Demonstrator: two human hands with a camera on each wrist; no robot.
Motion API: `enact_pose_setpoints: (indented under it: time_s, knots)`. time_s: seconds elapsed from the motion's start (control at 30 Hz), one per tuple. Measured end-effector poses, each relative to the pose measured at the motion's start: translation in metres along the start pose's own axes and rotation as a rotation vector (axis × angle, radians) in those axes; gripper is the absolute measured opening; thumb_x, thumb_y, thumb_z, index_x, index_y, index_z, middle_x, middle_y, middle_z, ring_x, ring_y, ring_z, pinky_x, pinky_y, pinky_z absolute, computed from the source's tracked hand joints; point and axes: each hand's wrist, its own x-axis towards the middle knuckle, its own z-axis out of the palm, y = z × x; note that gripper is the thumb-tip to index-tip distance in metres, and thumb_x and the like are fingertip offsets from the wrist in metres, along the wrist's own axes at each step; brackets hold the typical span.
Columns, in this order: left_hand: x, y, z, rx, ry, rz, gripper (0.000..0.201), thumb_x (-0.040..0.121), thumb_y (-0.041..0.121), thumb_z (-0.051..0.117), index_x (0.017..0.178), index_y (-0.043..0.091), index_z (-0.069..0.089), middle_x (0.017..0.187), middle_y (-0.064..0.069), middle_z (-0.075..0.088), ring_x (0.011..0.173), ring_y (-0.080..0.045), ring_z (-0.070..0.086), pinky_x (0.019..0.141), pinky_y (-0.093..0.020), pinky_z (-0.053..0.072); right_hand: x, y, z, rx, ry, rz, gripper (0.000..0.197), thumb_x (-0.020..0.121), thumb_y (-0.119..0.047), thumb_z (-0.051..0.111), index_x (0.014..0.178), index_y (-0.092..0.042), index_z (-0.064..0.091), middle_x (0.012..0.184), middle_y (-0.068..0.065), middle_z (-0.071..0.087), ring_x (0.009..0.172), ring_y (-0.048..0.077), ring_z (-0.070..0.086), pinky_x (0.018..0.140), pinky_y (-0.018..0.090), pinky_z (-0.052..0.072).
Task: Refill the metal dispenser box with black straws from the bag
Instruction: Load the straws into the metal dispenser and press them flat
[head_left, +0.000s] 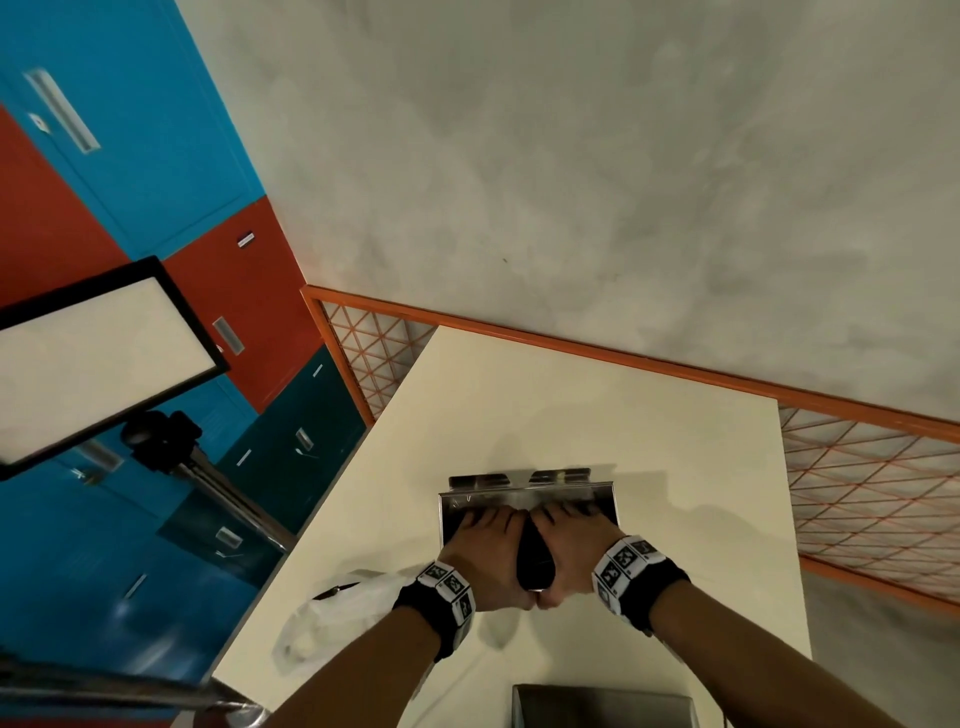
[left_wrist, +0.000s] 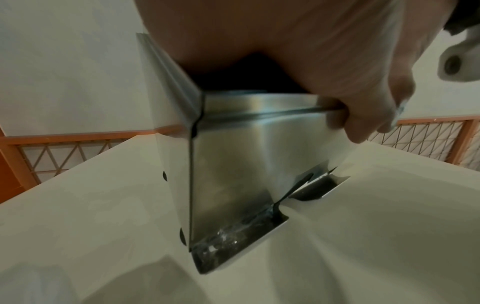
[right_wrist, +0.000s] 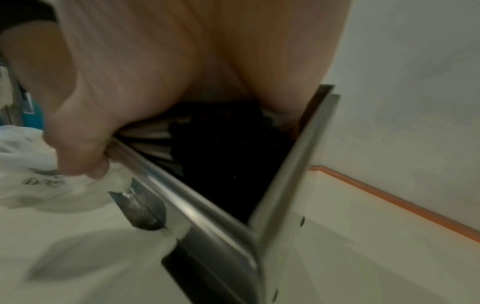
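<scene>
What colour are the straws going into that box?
Black; the straws show best in the right wrist view.

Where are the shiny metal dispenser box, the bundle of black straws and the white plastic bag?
Shiny metal dispenser box (left_wrist: 233, 154): left wrist view, front wall.
Bundle of black straws (right_wrist: 228, 148): right wrist view, straw ends inside box.
White plastic bag (head_left: 337, 613): head view, crumpled middle.

Fingertips of the left hand (head_left: 485, 545) and right hand (head_left: 569, 540) hidden inside the metal box (head_left: 524, 493), most of the black straws (head_left: 535, 561) covered by both hands, plastic bag (head_left: 332, 616) partly behind the left forearm, grey metal piece (head_left: 602, 706) cut off by the near edge, right wrist view blurred
</scene>
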Motion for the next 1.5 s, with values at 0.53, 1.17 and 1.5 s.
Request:
enact_pose_setpoints:
  time_s: [0.53, 1.17, 1.5]
  knots:
    - [-0.004, -0.002, 0.002, 0.020, 0.113, 0.056, 0.078, 0.062, 0.067, 0.059, 0.122, 0.019, 0.055, 0.119, 0.000, 0.056, 0.111, -0.023, 0.053, 0.097, -0.039, 0.046, -0.006, -0.013, 0.003, -0.032, 0.137, 0.001, 0.083, 0.056, -0.064, 0.067, 0.122, -0.016, 0.050, 0.119, 0.004, 0.056, 0.110, 0.026, 0.054, 0.098, 0.043, 0.041]
    - [0.000, -0.005, 0.004, 0.045, 0.109, 0.053, 0.074, 0.064, 0.069, 0.057, 0.117, 0.018, 0.056, 0.112, 0.000, 0.059, 0.101, -0.022, 0.056, 0.088, -0.039, 0.048, -0.011, -0.010, 0.003, -0.012, 0.251, 0.004, 0.062, 0.058, -0.059, 0.054, 0.104, -0.017, 0.058, 0.099, 0.002, 0.057, 0.091, 0.024, 0.055, 0.080, 0.044, 0.046]
    - [0.003, -0.005, -0.005, 0.066, 0.069, 0.030, 0.074, 0.069, 0.069, 0.051, 0.122, 0.018, 0.052, 0.115, 0.001, 0.061, 0.102, -0.022, 0.058, 0.087, -0.036, 0.048, -0.006, -0.008, -0.003, -0.023, 0.201, 0.001, 0.074, 0.056, -0.058, 0.059, 0.118, -0.017, 0.054, 0.116, 0.003, 0.058, 0.106, 0.024, 0.055, 0.090, 0.045, 0.044]
